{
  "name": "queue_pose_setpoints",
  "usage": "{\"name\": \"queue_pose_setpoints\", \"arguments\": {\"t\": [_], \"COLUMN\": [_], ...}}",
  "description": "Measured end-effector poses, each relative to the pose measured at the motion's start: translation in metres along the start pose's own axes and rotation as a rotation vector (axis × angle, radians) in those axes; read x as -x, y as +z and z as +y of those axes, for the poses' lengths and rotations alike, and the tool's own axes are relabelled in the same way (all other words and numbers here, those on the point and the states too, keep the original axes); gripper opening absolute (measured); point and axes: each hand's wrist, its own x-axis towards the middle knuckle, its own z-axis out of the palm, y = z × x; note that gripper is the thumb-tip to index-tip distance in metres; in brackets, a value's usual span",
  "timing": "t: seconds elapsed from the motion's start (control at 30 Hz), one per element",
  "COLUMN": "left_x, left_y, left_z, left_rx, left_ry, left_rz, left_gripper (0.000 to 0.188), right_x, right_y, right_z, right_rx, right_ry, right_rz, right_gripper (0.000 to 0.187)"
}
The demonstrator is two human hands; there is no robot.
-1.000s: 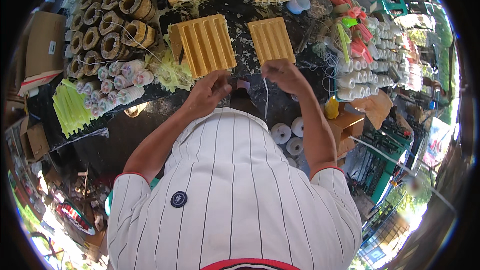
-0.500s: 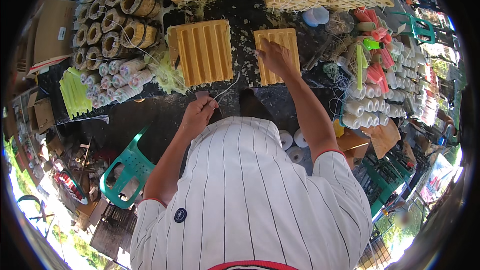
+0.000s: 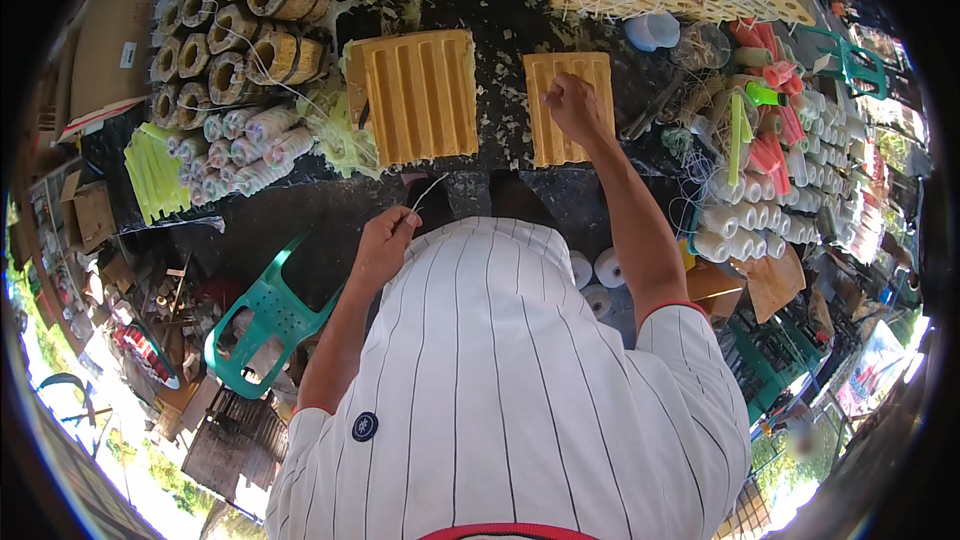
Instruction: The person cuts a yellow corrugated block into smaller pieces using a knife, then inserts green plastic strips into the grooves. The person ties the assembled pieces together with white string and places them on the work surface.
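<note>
pinching a thin white string (image 3: 428,192) in your closed left hand (image 3: 385,240), your right hand (image 3: 575,105) presses curled fingers onto the smaller yellow ribbed tile (image 3: 568,110) on the worktop (image 3: 500,155).

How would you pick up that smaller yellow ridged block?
Probably by its two long side edges, coming from above. The smaller ridged block lies flat on the dark table; its sides look clear, though the right hand rests on top.

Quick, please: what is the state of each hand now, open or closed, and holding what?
Left hand: closed, pinching a thin white string.
Right hand: closed, on the narrow yellow ribbed block; anything held cannot be told.
</note>
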Motion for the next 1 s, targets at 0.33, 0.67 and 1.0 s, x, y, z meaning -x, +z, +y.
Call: {"name": "queue_pose_setpoints", "arguments": {"t": [0.33,0.67,1.0], "left_x": [-0.003,-0.014,-0.034], "left_y": [-0.016,-0.008,0.024], "left_z": [0.002,0.025,0.048], "left_rx": [-0.084,-0.211,-0.321], "left_ry": [-0.044,0.053,0.155], "left_rz": [0.001,-0.134,-0.280], "left_gripper": [0.021,0.020,0.022], "right_x": [0.090,0.141,0.047], "right_y": [-0.013,-0.008,-0.043], "right_z": [-0.001,0.031,0.028], "right_rx": [0.616,0.573,0.317], "right_ry": [-0.318,-0.021,-0.202], "right_rz": [-0.647,-0.533,0.246], "right_gripper": [0.044,0.041,0.062]}}
